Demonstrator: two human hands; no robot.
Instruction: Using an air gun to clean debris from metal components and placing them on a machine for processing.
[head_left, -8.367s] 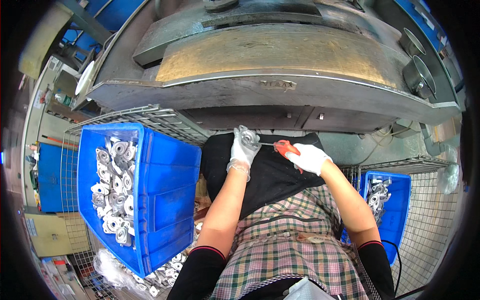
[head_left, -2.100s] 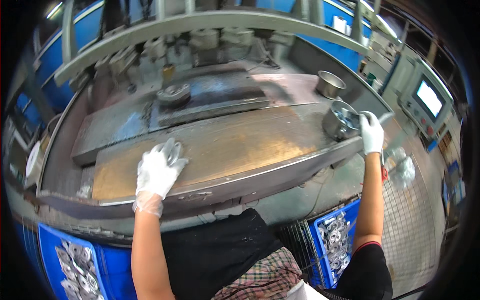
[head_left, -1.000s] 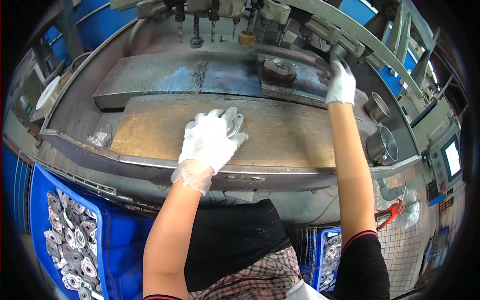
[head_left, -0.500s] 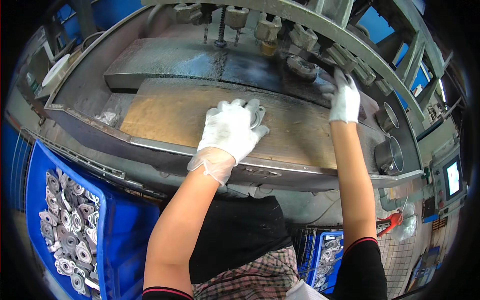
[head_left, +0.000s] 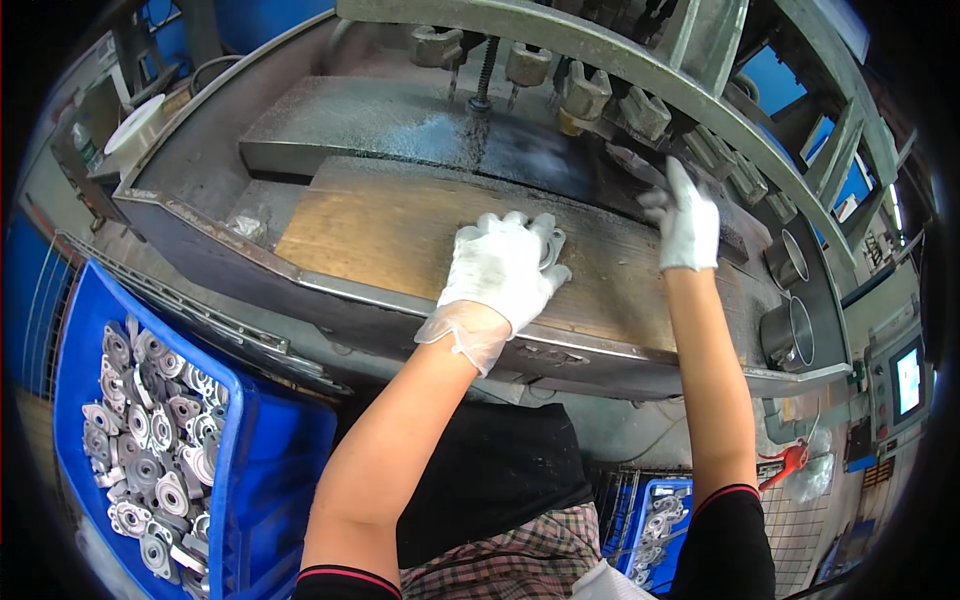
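Note:
In its white glove, my left hand (head_left: 500,270) presses on the wooden board (head_left: 370,220), closed over a small grey metal casting (head_left: 552,248). Part of the casting's rounded flange shows between index finger and thumb; the glove hides the rest. My right hand (head_left: 690,220), gloved too, is raised over the right part of the bench with its thumb up and fingers bent. A dark, blurred strip seems to run from it toward a round dark piece (head_left: 632,163) under the machine heads; what the hand holds cannot be made out.
A machine frame with several metal heads (head_left: 585,92) overhangs the dark steel slab (head_left: 390,130). Two metal cups (head_left: 787,335) stand at the right rim. Below left, a blue bin (head_left: 235,440) holds many castings; a smaller blue bin (head_left: 648,490) sits below right. A lit control screen (head_left: 908,380) is farther right.
The whole view has shifted, so the bench appears farther right and lower. Relative to the bench, my right hand has moved left. My left hand stays on the casting.

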